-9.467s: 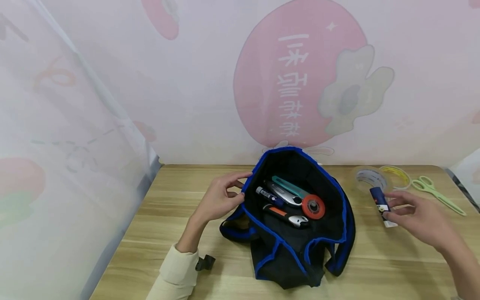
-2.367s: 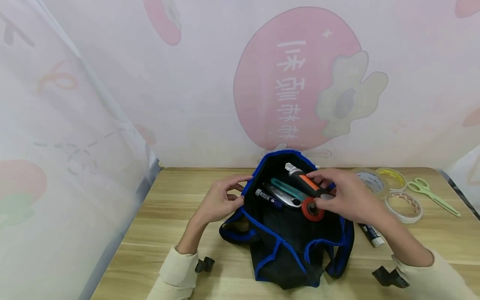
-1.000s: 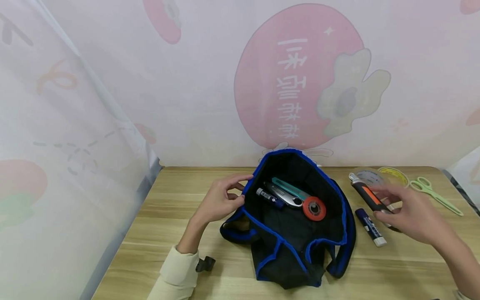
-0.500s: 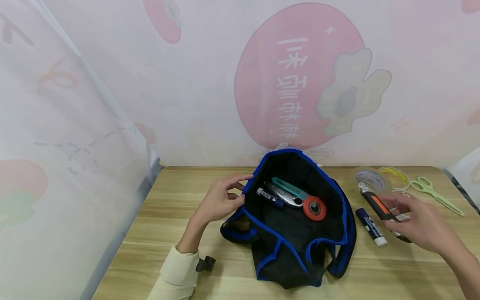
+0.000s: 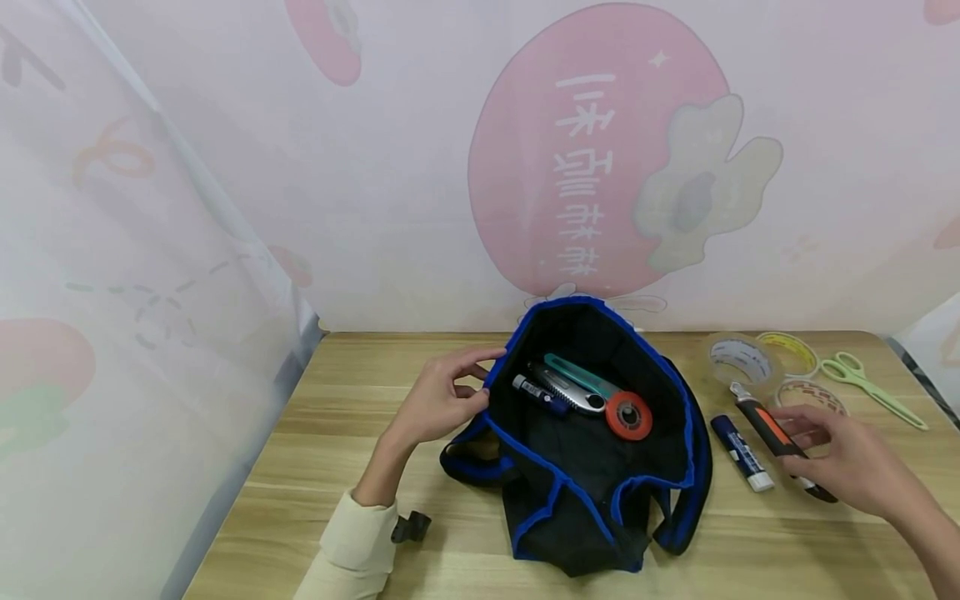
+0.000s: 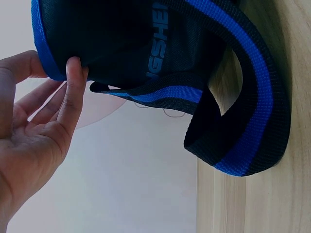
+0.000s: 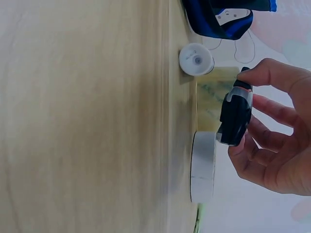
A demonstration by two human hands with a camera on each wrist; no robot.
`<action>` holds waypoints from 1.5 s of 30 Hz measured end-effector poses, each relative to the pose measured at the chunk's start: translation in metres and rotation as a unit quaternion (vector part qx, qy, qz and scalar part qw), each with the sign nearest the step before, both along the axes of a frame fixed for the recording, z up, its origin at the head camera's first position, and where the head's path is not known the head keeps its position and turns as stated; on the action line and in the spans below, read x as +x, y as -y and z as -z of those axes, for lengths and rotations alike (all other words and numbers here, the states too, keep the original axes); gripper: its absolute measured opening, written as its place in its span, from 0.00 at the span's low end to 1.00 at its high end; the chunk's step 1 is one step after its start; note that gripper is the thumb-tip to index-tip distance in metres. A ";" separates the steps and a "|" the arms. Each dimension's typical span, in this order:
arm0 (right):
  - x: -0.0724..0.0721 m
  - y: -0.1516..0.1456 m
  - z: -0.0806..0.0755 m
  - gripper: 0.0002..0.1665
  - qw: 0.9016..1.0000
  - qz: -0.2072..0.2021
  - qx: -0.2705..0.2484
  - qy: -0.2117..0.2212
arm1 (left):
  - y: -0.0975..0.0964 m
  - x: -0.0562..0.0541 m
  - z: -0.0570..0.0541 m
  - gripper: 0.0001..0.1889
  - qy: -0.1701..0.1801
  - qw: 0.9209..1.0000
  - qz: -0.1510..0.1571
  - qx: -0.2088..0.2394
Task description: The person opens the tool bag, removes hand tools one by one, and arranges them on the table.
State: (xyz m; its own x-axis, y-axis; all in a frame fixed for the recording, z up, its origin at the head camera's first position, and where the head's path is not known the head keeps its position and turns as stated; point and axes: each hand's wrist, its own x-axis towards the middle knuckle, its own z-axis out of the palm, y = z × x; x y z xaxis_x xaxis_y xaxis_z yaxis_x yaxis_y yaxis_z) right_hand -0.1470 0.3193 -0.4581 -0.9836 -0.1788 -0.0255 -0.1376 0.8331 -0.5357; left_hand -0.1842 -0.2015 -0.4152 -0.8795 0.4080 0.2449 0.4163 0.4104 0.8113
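My left hand (image 5: pixel 442 396) pinches the blue-edged rim of a black fabric bag (image 5: pixel 570 517), and the left wrist view shows thumb and fingers on that edge (image 6: pixel 43 46). Inside the bag lie a glue stick (image 5: pixel 540 395), a silver utility knife (image 5: pixel 566 388), a green cutter (image 5: pixel 577 375) and a red disc-shaped item (image 5: pixel 628 417). To the right, my right hand (image 5: pixel 851 454) holds a black-and-orange utility knife (image 5: pixel 776 433) between thumb and fingers. The right wrist view shows this knife (image 7: pixel 236 114) held a little above the table. Beside it lies another glue stick (image 5: pixel 742 454).
Behind the right hand sit a clear tape roll (image 5: pixel 742 362), a yellow-lined roll (image 5: pixel 795 354) and a white-sided roll (image 5: pixel 813 393). Pale green scissors (image 5: pixel 873 387) lie at the far right. The bag's strap (image 5: pixel 693 492) loops onto the wooden table (image 5: pixel 360 375).
The black-and-orange utility knife has come out of the bag in my right hand and moved right and lower. Earlier that hand held the glue stick now on the table. My left hand stays put.
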 end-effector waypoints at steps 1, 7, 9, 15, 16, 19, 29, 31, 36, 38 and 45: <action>0.000 -0.001 0.001 0.42 1.000 0.001 -0.002 0.003 | 0.000 0.000 0.000 0.31 -0.001 1.000 0.001 0.001; 0.003 -0.007 0.005 0.42 1.000 0.000 -0.003 0.002 | 0.000 0.001 -0.001 0.32 -0.007 1.000 0.005 0.006; 0.006 -0.009 0.007 0.42 1.000 0.000 0.000 0.002 | -0.001 0.001 -0.001 0.31 -0.006 1.000 0.005 0.006; 0.010 -0.013 0.013 0.42 1.000 0.004 0.010 0.022 | -0.001 0.001 -0.001 0.31 -0.007 1.000 0.005 0.006; 0.010 -0.013 0.013 0.42 1.000 0.005 0.012 0.025 | -0.001 0.001 -0.001 0.31 -0.008 1.000 0.005 0.006; 0.010 -0.013 0.016 0.43 0.999 0.005 0.016 0.037 | -0.002 0.001 -0.001 0.31 -0.007 1.000 0.006 0.006; 0.006 -0.014 0.020 0.45 0.997 0.010 0.018 0.078 | -0.002 0.001 -0.001 0.31 -0.003 1.000 0.006 0.006; 0.006 -0.015 0.021 0.45 0.997 0.006 0.015 0.077 | -0.002 0.001 -0.001 0.31 -0.003 1.000 0.005 0.005; 0.006 -0.015 0.023 0.43 0.997 -0.005 0.018 0.080 | -0.003 0.002 -0.001 0.31 -0.004 1.000 0.005 0.006; 0.006 -0.015 0.023 0.41 0.996 -0.009 0.022 0.084 | -0.002 0.002 -0.001 0.31 -0.006 1.000 0.006 0.007; 0.005 -0.012 0.023 0.39 0.995 -0.011 0.031 0.092 | -0.002 0.002 -0.001 0.31 -0.003 1.000 0.003 0.005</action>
State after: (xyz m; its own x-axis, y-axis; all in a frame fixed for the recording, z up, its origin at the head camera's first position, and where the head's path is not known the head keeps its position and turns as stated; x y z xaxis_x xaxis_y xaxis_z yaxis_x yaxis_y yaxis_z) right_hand -0.1423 0.3317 -0.4806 -0.9573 -0.1924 -0.2158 -0.0603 0.8629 -0.5017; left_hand -0.1818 -0.1990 -0.4143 -0.8755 0.4112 0.2538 0.4232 0.3987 0.8136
